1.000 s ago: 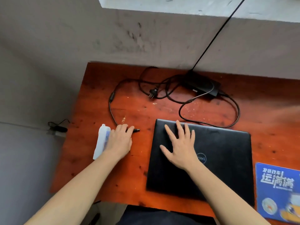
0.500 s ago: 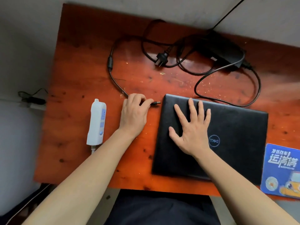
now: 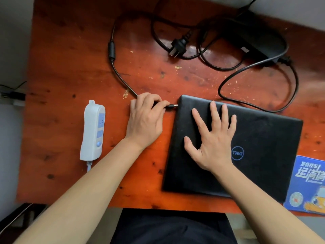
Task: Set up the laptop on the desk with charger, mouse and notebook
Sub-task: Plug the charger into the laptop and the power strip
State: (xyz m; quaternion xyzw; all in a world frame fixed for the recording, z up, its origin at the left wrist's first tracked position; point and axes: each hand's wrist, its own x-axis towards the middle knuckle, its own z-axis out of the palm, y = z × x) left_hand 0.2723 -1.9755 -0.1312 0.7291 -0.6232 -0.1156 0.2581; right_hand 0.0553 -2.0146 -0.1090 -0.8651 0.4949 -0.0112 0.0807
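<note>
Since half a second ago, your left hand (image 3: pixel 145 118) has carried the charger plug (image 3: pixel 171 106) rightward, so its metal tip now sits just at the left edge of the laptop (image 3: pixel 260 147), near that edge's far corner; whether the tip has entered a port cannot be told. Your left grip is narrow, thumb and forefinger pinched on the plug's black barrel, with the charger cable (image 3: pixel 121 80) trailing out behind the knuckles toward the far side of the counter (image 3: pixel 70 67). Your right hand (image 3: pixel 211 140) lies flat on the closed black lid, fingers spread wide, holding nothing, as it did before.

The laptop rests lid-down-closed on the right half of the counter, its round logo (image 3: pixel 237 153) just beside your right wrist. Behind it, the cable runs in loose loops to the black power brick (image 3: pixel 255 37) at the far right edge, and the wall plug (image 3: pixel 177 48) lies free on the wood, prongs pointing toward you. A white power strip (image 3: pixel 93 131) with blue sockets lies to the left of your left hand, apart from it, its cord dropping off the near edge. A blue printed mouse pad (image 3: pixel 307 184) sits at the right, touching or slightly under the laptop's near right corner.
</note>
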